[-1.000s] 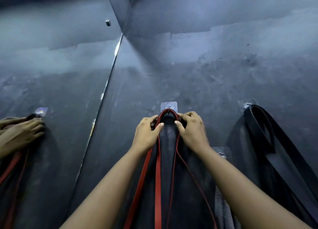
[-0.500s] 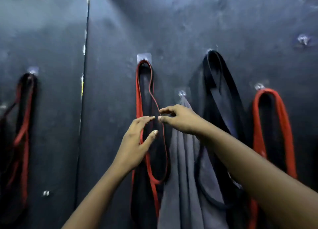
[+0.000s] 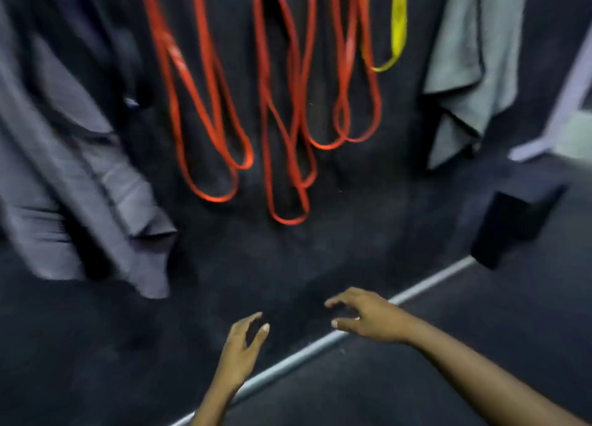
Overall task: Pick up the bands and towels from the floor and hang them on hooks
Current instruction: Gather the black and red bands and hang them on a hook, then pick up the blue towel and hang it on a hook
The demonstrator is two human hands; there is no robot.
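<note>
Both hands hold nothing, fingers spread: left hand [image 3: 242, 345] low centre, right hand [image 3: 368, 320] near it over the metal strip [image 3: 426, 284]. The red bands [image 3: 282, 105], yellow band [image 3: 398, 25], left towel [image 3: 80, 185] and right towel [image 3: 471, 57] hang on the wall; none shows on the floor [image 3: 448, 377], though the view is blurred. Risk: a rising hand could snag a low red loop or the left towel's hem and pull it down. Open floor lies near and right, bounded by the dark block [image 3: 509, 224].

left: towel [image 3: 80, 175] | centre: bands [image 3: 282, 105] | right: second towel [image 3: 471, 57] | lower right: block [image 3: 512, 227]
</note>
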